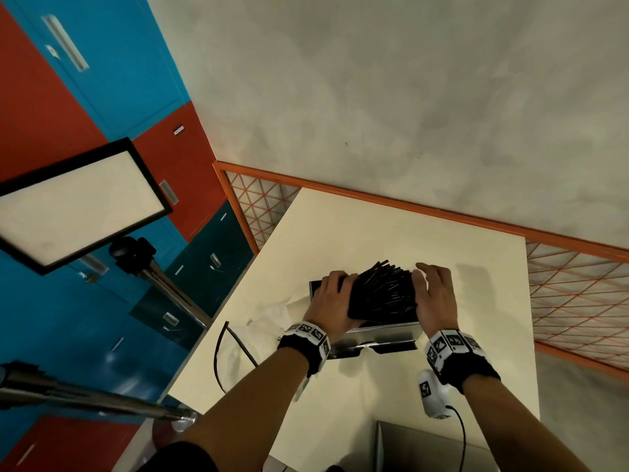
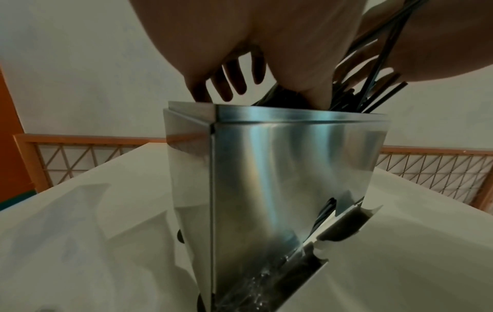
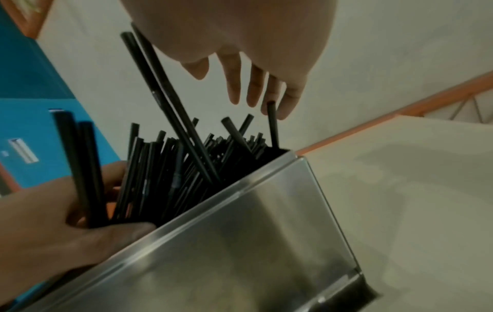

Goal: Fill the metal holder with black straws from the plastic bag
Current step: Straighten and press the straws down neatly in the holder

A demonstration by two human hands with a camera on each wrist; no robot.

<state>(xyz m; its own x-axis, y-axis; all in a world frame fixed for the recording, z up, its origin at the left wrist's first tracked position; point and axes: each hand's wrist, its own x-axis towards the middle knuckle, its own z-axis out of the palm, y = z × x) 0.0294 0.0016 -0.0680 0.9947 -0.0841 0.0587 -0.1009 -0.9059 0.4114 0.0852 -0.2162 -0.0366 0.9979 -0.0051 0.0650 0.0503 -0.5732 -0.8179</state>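
The metal holder (image 1: pixel 381 332) stands on the white table (image 1: pixel 391 229), at about 6 o'clock from the table's centre, and it is already crowded with black straws (image 1: pixel 384 291) that splay out above its rim. Most of the filling looks done. What seems left is settling the bundle: several straws stand taller than the rest and lean toward 11 o'clock in the right wrist view, so they are probably not seated at the bottom.

The left hand (image 1: pixel 335 301) grasps the 9 o'clock side of the bundle, fingers curled round a few straws at the rim. The right hand (image 1: pixel 434 298) is released, fingers straight and spread at the 3 o'clock side; a fingertip (image 3: pixel 289 105) touches the top of one upright straw.

The plastic bag (image 1: pixel 269 321) lies crumpled at 9 o'clock from the holder. It appears empty, though its clear film against the pale table makes that hard to confirm. The holder's inside is hidden by straws and hands. A slot at its base shows something dark, possibly straw ends, but reflections blur it.
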